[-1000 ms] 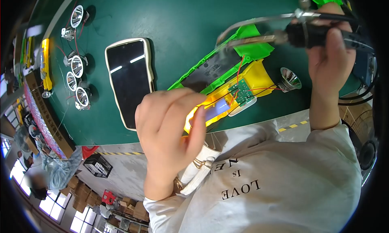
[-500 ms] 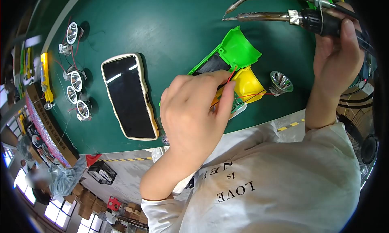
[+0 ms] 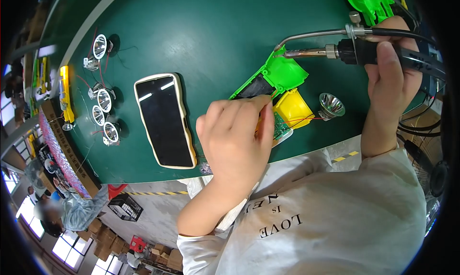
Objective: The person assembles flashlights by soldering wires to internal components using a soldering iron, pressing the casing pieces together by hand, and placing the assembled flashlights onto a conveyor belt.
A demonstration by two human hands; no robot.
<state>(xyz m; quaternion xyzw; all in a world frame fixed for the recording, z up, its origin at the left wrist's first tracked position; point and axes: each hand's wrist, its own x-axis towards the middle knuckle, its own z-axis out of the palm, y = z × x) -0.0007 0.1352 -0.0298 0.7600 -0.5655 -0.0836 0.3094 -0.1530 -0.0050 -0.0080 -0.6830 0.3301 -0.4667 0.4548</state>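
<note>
Gripping one soldering iron (image 3: 349, 51), right hand (image 3: 392, 76) hovers near one reflector (image 3: 331, 105).

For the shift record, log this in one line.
Left hand: over yellow casing, grip unclear; Right hand: holding soldering iron; Iron tip: over green casing

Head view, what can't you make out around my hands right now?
All in the head view:
Circuit board: mostly hidden by your left hand.
Left hand's grip: its own fingers hide what, if anything, they pinch.
Soldering iron: its tip is too small to tell whether it touches the green housing half.
Green plastic parts: cut off by the top edge.
</note>
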